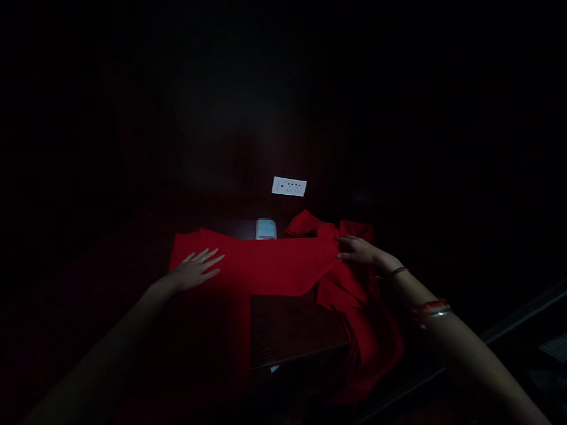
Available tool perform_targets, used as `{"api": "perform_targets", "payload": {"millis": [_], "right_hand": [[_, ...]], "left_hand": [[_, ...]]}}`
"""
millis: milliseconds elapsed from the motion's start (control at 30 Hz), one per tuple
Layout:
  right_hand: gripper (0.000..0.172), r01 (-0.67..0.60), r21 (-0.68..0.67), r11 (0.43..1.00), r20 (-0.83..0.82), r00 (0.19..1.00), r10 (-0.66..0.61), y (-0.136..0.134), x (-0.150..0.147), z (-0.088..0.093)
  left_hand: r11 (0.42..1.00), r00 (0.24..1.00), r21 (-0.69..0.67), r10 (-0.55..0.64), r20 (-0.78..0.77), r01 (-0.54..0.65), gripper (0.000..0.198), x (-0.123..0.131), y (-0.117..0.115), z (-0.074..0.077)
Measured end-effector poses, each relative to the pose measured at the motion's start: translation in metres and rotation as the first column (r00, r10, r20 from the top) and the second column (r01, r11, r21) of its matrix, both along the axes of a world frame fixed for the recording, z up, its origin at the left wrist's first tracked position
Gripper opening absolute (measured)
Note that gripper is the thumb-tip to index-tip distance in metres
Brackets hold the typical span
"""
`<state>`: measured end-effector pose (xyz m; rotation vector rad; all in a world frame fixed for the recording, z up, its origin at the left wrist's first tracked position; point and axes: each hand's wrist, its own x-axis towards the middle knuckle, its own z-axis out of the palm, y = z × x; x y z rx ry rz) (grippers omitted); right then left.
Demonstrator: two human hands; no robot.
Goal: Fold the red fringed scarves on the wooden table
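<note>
A red cloth (270,265) lies spread over a dark table, and part of it hangs down over the front edge at the left. My left hand (195,270) rests flat on the cloth's left part, fingers spread, with a ring on one finger. At the cloth's right end is my right hand (359,250), its thumb and fingers apart, touching the fabric near a corner. Beneath and beyond that hand, more red fabric (358,319) lies bunched in folds and drops over the table's right side.
Behind the cloth stands a small pale card or screen (266,229), its content blurred. A white socket panel (289,186) is on the dark wall behind. The bare dark tabletop (292,324) shows in front of the cloth. Most of the surroundings are too dark to make out.
</note>
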<state>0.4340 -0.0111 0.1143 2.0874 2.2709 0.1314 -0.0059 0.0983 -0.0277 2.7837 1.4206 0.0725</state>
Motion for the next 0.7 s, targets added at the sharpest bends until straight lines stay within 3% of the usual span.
{"api": "perform_targets", "payload": {"millis": [167, 267, 367, 433, 567, 633, 700], "right_hand": [[0.055, -0.035, 0.042, 0.999, -0.019, 0.999, 0.035, 0.007, 0.01, -0.002], [0.033, -0.021, -0.033, 0.999, -0.01, 1.0, 0.02, 0.004, 0.009, 0.001], [0.028, -0.074, 0.117, 0.99, -0.2, 0.975, 0.096, -0.005, 0.006, 0.019], [0.03, -0.1, 0.2, 0.975, -0.381, 0.908, 0.172, -0.014, 0.001, 0.041], [0.03, -0.11, 0.104, 0.988, -0.653, 0.742, 0.152, -0.024, -0.012, 0.084], [0.03, -0.104, 0.109, 0.989, -0.733, 0.663, 0.151, -0.021, -0.021, 0.087], [0.031, -0.092, 0.151, 0.984, -0.769, 0.615, 0.175, -0.013, -0.034, 0.072]], "left_hand": [[0.998, 0.999, -0.042, 0.041, 0.014, -0.04, 0.055, -0.011, 0.008, -0.002], [0.997, 0.998, -0.052, 0.06, 0.011, -0.06, 0.056, -0.011, 0.007, 0.001], [0.996, 0.998, -0.064, 0.064, -0.01, -0.065, 0.055, -0.008, 0.003, 0.006], [0.996, 0.998, -0.065, 0.058, -0.018, -0.059, 0.055, -0.007, 0.0, 0.008], [0.997, 0.999, -0.065, 0.044, -0.009, -0.045, 0.055, -0.008, -0.001, 0.009], [0.996, 0.999, -0.07, 0.049, 0.0, -0.049, 0.055, -0.009, -0.001, 0.009], [0.995, 0.998, -0.071, 0.069, -0.002, -0.069, 0.055, -0.009, -0.002, 0.009]]}}
